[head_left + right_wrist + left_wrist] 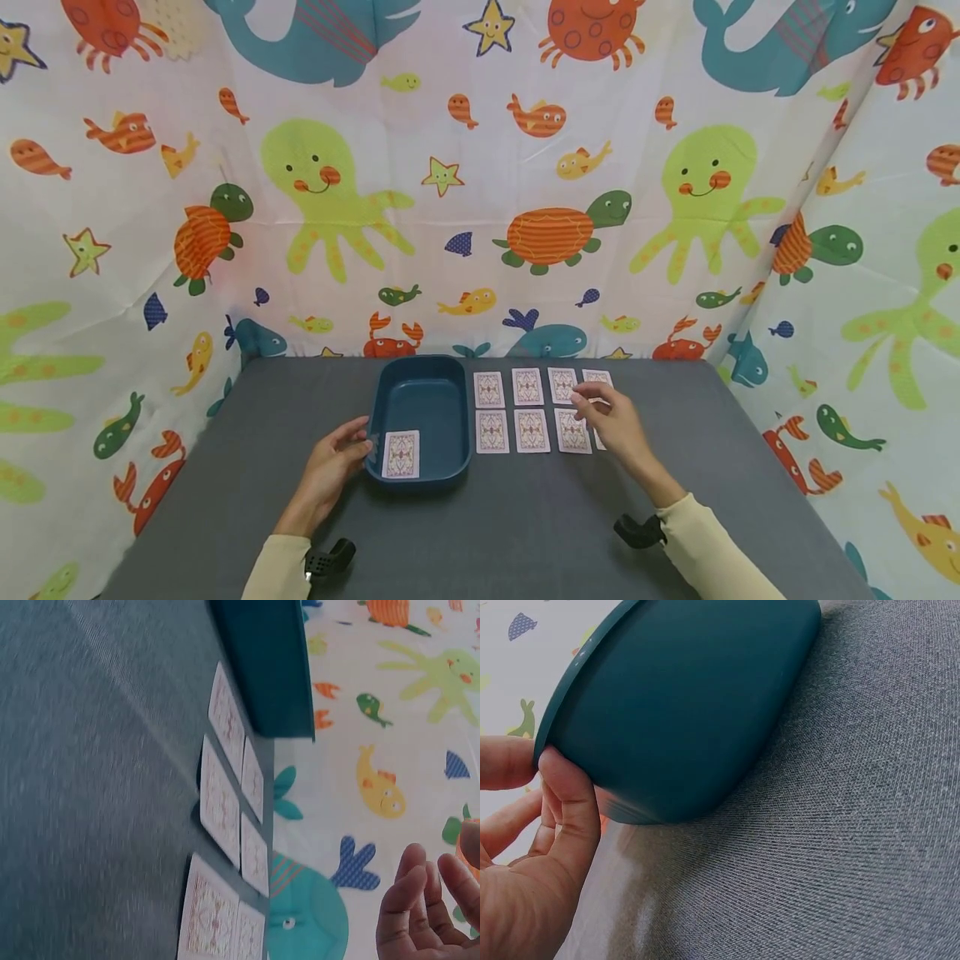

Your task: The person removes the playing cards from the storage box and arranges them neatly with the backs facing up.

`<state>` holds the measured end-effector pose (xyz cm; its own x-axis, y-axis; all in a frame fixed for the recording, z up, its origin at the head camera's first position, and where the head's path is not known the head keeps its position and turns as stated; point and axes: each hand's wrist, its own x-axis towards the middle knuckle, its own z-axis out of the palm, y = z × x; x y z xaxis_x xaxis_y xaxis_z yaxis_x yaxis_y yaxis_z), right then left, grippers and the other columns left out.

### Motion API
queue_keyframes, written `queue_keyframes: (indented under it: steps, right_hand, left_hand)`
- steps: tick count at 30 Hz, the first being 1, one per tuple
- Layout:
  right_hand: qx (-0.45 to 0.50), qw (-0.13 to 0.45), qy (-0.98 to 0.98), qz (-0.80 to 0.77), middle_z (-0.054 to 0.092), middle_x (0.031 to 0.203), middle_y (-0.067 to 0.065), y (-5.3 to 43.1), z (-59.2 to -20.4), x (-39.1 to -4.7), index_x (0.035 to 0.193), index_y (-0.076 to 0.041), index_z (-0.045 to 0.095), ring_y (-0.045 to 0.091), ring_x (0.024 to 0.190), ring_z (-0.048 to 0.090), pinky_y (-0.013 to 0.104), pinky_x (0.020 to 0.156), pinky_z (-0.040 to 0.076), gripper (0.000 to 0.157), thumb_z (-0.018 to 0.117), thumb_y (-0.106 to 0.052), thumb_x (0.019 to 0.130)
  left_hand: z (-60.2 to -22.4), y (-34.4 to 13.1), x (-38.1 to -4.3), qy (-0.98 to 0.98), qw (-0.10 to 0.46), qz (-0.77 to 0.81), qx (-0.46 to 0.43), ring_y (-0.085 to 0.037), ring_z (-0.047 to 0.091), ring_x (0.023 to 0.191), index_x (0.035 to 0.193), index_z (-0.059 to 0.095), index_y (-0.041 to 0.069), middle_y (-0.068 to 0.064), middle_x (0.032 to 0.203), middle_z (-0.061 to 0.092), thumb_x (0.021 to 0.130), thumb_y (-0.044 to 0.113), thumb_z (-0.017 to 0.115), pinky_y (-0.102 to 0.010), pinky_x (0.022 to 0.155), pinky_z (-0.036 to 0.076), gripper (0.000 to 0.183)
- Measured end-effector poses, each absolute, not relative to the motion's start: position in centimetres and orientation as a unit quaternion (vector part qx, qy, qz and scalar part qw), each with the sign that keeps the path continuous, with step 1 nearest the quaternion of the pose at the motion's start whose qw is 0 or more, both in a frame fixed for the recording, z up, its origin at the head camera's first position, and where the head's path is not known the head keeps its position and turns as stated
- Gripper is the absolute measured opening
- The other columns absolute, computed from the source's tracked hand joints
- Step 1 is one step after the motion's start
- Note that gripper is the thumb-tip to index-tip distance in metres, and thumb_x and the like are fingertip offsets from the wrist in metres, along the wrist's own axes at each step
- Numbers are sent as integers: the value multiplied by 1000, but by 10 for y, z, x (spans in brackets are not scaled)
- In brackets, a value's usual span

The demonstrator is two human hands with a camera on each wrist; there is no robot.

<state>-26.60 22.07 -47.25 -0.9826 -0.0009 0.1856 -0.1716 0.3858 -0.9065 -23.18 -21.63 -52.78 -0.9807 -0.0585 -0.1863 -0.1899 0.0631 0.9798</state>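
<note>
A dark teal plastic tray stands on the table, with one face-down playing card inside near its front left corner. My left hand pinches the tray's left rim between thumb and fingers; the left wrist view shows the thumb against the outer wall. To the right of the tray, several face-down playing cards lie in two rows. Over the right end of these rows hovers my right hand, its fingers loosely bent and nothing between them. It partly hides the rightmost cards.
Grey cloth covers the table. A white curtain printed with sea animals hangs behind the table and along both sides. Each wrist wears a black band.
</note>
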Motion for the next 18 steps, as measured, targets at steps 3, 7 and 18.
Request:
queue_keyframes:
  steps: [3, 7, 18]
  right_hand:
    - [70, 73, -816, 569, 64, 105, 22, 212, -470, -264, 115, -1, 64, 13, 77, 67, 26, 63, 53, 28, 67, -19, 93]
    - [91, 65, -807, 580, 64, 107, 25, 198, -469, -262, 115, 2, 63, 6, 79, 66, 26, 66, 55, 27, 66, -13, 94]
    - [134, 53, -788, 598, 64, 111, 19, 157, -466, -255, 114, -3, 65, 15, 91, 66, 25, 72, 55, 28, 67, -20, 93]
  left_hand:
    - [-528, -216, -232, 728, 44, 679, -84, -26, 50, 113, 146, 45, 12, -14, 133, 44, 97, 11, 56, -31, 89, 46, 50]
    - [-528, -217, -232, 733, 49, 673, -87, -25, 50, 114, 146, 45, 14, -12, 133, 44, 98, 12, 57, -33, 92, 45, 50]
    - [-533, -218, -232, 725, 46, 682, -79, -24, 52, 113, 145, 45, 14, -14, 135, 44, 97, 10, 57, -31, 88, 46, 50]
